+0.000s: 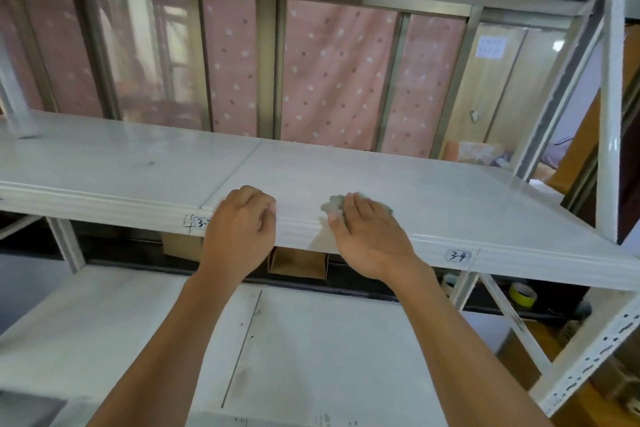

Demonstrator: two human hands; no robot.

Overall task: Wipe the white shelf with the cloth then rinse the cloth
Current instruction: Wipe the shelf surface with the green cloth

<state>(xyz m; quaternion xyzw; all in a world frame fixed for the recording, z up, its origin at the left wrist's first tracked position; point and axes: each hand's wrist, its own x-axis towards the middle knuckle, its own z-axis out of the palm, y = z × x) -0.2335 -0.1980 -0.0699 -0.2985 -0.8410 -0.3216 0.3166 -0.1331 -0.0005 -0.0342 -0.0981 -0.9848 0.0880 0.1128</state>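
The white shelf (433,191) spans the view at chest height, bare and glossy. A small grey-green cloth (335,203) lies on it near the front edge, mostly covered by my right hand (367,236), which presses flat on it with fingers extended. My left hand (242,225) rests on the shelf's front lip to the left, fingers curled over the edge and thumb down the front, holding no cloth.
A lower white shelf (311,340) lies below my arms. A white upright post (611,114) stands at the right. Handwritten labels (458,256) mark the front lip. Cardboard boxes (298,265) and a yellow tape roll (521,295) sit behind. A pink dotted curtain hangs beyond the window.
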